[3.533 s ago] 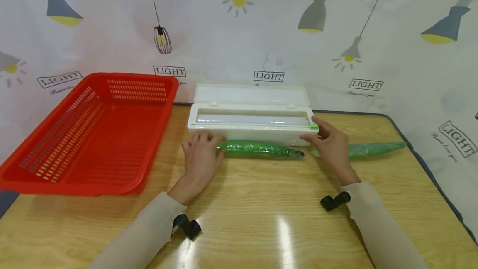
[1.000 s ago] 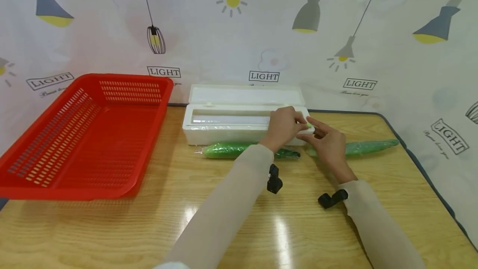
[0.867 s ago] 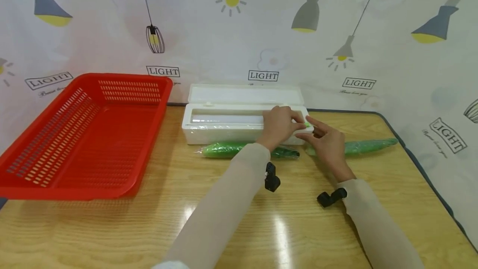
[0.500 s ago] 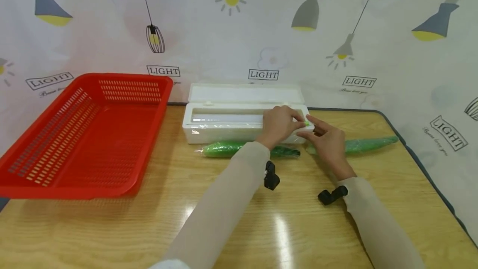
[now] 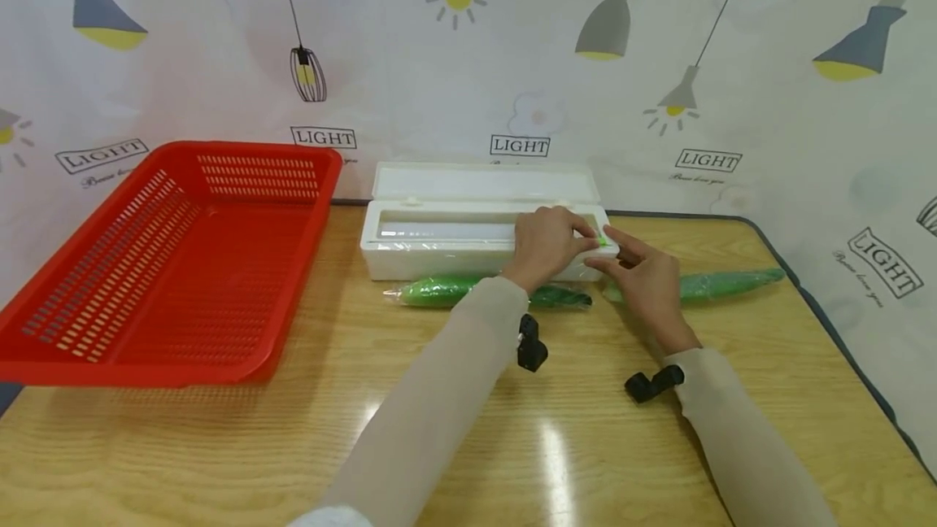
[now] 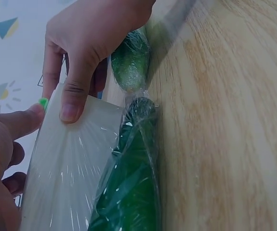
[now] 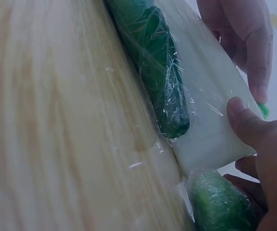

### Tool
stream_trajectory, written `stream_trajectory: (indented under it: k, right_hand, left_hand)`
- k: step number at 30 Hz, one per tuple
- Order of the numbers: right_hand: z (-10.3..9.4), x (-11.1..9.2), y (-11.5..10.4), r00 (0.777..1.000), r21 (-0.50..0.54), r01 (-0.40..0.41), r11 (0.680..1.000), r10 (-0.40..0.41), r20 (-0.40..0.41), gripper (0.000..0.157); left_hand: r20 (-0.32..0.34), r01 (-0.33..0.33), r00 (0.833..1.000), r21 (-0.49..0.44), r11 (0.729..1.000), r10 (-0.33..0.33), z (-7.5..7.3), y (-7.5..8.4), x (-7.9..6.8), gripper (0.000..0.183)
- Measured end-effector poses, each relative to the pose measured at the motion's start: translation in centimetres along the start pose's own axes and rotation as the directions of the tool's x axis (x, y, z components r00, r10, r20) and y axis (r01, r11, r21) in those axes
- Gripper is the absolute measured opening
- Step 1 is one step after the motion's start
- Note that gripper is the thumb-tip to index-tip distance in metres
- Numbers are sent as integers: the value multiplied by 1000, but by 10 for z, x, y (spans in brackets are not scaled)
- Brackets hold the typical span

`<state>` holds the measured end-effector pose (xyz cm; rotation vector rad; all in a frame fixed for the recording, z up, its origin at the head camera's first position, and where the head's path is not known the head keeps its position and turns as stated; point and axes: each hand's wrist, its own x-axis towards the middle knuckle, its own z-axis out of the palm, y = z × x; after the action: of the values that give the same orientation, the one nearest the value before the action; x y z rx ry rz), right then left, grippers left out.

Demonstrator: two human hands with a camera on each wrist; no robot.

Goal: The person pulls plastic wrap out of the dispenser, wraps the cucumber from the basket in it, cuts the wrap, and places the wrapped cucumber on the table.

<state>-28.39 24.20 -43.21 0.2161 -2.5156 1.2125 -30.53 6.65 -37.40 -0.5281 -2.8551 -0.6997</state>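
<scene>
A white cling film box stands with its lid up, a film roll visible inside and film hanging over its front. My left hand reaches across it to the right end, its thumb tip on the small green slide cutter with the other fingers curled. My right hand grips the box's right end, thumb on the front face in the right wrist view. Along the box's front lies a film-wrapped cucumber, partly hidden by my left forearm. A second wrapped cucumber lies to the right, its near end behind my right hand.
A large red plastic basket with slotted sides stands on the left of the wooden table. Behind the box, a lamp-patterned cloth hangs close to the table's back edge.
Since the earliest frame, my left hand has moved right from the box's left front corner to the green slide cutter. Over the last second both hands stay nearly still, the right holding the box's end throughout.
</scene>
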Motion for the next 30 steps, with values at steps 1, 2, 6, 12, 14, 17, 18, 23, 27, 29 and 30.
stream_trajectory:
  k: [1, 2, 6, 12, 14, 17, 18, 23, 27, 29, 30]
  right_hand:
    - [0, 0, 0, 1000, -4, 4, 1000, -4, -2, 52]
    - [0, 0, 0, 1000, -4, 7, 1000, -7, -6, 52]
    - [-1, 0, 1, 1000, -26, 24, 999, -24, -8, 52]
    - [-1, -2, 0, 998, -49, 61, 997, -62, -16, 52]
    - [0, -2, 0, 998, -46, 64, 997, -65, -19, 52]
    - [0, -2, 0, 998, -45, 67, 997, -68, -16, 52]
    - [-1, -2, 0, 998, -39, 66, 997, -66, -16, 52]
    - [-1, -2, 0, 998, -35, 64, 997, -64, -14, 52]
    - [-1, -1, 1, 998, -41, 66, 997, -66, -15, 51]
    - [-1, -1, 1, 998, -44, 63, 997, -64, -18, 51]
    - [-1, -1, 1, 998, -45, 59, 997, -60, -18, 51]
  left_hand:
    - [-4, 1, 1000, 0, 1000, -1, 0, 0, 0, 23]
    - [-9, 0, 1000, -2, 1000, 0, 0, -1, 0, 23]
    - [-9, -5, 1000, 6, 1000, 5, 0, -2, -1, 23]
    - [-10, -10, 1000, 25, 1000, 10, 2, -3, -1, 23]
    - [-10, -6, 1000, 30, 1000, 6, 2, -3, -1, 22]
    - [2, -2, 1000, 53, 999, 2, 1, -3, -1, 22]
    - [6, -1, 1000, 60, 998, 1, 1, -3, -1, 23]
    - [12, -8, 1000, 81, 997, 7, 0, -3, -1, 23]
    - [1, -16, 1000, 80, 997, 16, -1, -4, -2, 23]
    - [-5, -23, 1000, 74, 997, 24, -1, -5, -2, 23]
    - [-6, -25, 1000, 73, 997, 26, -1, -6, -3, 23]
